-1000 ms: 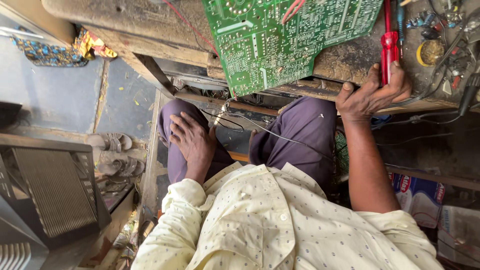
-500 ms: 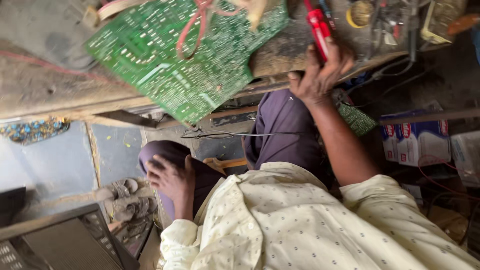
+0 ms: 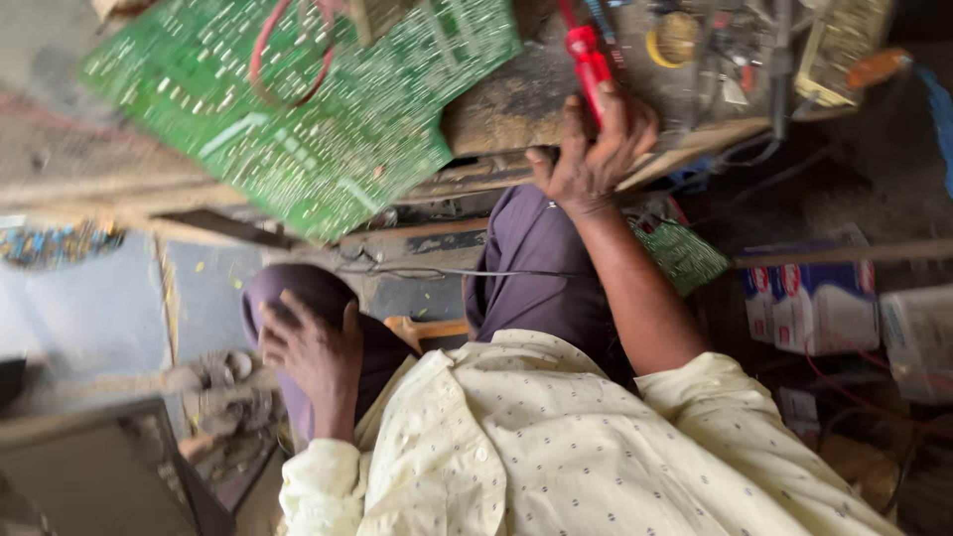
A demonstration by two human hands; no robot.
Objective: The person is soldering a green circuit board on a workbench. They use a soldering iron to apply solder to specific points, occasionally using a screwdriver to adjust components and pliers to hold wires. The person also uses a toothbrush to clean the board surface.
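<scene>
My right hand [image 3: 594, 149] reaches up to the edge of a worn wooden workbench [image 3: 516, 109], and its fingers curl around the red handle of a screwdriver-like tool [image 3: 590, 58] that lies on the bench. My left hand [image 3: 313, 349] rests flat on my left knee, on purple trousers [image 3: 536, 268], fingers apart and holding nothing. A large green circuit board [image 3: 298, 109] with a red wire loop on it lies on the bench, left of my right hand, and overhangs the bench edge.
Wires, a yellow tape roll [image 3: 675, 38] and small parts clutter the bench at upper right. A small green board [image 3: 680, 253] sits under the bench by my right forearm. White-and-blue boxes [image 3: 814, 303] stand at right. A dark metal box [image 3: 99, 467] sits at lower left.
My right hand went from lying flat on the bench beside the red tool to curling its fingers around the handle. The view has tilted. My left hand stays on the knee.
</scene>
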